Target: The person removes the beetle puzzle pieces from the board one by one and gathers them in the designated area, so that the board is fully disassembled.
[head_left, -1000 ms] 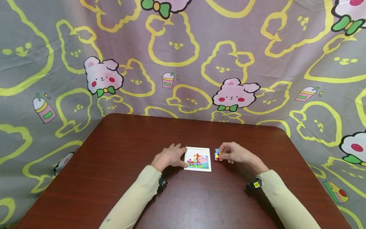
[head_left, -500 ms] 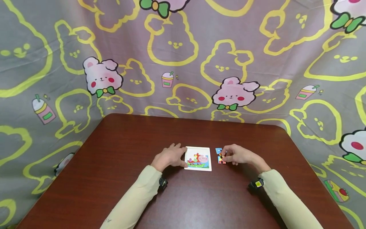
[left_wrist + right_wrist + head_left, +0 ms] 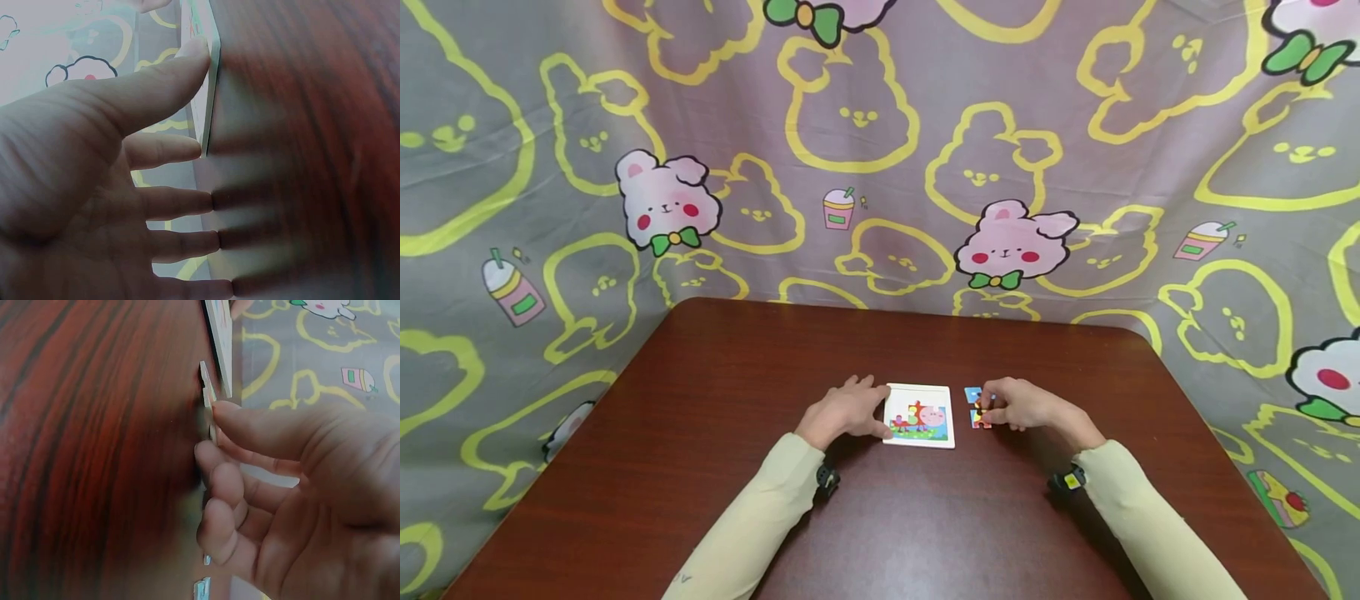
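A white square tray (image 3: 917, 390) holds a partly filled picture puzzle with a pink animal face at its right. The left hand (image 3: 842, 412) lies with fingers spread at the tray's left side; in the left wrist view its thumb and index finger touch the tray edge (image 3: 216, 59). Right of the tray, the right hand (image 3: 1033, 406) pinches a red and yellow puzzle piece (image 3: 977, 419) close to the tabletop. A blue piece (image 3: 972, 395) lies just beyond it, partly covered by the fingers. In the right wrist view, the thumb presses the thin piece (image 3: 208, 394).
The dark red-brown tabletop (image 3: 895, 525) runs back to a patterned curtain (image 3: 880, 192). Another small piece (image 3: 201, 589) lies at the bottom of the right wrist view, beyond the curled fingers.
The right hand has shifted slightly right with the red and yellow piece, which now stands farther from the tray. The blue piece shows more. The left hand has stayed in place.
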`<state>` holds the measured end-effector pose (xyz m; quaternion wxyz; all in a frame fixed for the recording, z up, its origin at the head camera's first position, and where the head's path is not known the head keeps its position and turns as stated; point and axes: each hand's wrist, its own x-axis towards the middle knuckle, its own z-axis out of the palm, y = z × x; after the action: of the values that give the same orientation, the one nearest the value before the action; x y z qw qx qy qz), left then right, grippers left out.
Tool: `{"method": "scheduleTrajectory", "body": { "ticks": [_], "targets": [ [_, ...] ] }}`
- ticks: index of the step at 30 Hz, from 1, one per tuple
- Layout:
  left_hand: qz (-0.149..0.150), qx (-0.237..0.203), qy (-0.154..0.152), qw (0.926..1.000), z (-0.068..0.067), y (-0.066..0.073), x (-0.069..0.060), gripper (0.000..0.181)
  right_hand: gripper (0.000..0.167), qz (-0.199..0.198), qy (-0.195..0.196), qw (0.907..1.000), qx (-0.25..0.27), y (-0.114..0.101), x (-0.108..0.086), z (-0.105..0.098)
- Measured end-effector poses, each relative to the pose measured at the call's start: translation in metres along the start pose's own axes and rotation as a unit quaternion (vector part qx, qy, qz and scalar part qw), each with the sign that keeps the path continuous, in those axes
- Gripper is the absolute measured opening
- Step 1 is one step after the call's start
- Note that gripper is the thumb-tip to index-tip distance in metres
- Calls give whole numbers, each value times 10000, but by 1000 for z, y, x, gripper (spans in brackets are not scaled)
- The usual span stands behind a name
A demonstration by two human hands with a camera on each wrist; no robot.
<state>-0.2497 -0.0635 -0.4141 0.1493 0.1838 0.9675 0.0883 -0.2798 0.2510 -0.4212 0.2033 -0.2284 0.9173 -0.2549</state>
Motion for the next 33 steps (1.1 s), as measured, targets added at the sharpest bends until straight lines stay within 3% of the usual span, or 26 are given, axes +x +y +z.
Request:
{"method": "scheduleTrajectory", "body": {
  "ticks": [7,14,24,33],
  "targets": [
    [31,37,-27,10000,-1,1,1,75,13,129,-20,9999,-78,-1,-1,-2],
    [47,39,-13,10000,-1,1,2,74,9,-389,334,9986,97,-6,2,-7],
    [49,9,42,10000,-2,0,0,74,10,-511,554,9966,340,-25,20,0],
    [43,34,18,10000,-1,0,1,75,6,-684,527,9951,478,-41,37,13]
  ]
}}
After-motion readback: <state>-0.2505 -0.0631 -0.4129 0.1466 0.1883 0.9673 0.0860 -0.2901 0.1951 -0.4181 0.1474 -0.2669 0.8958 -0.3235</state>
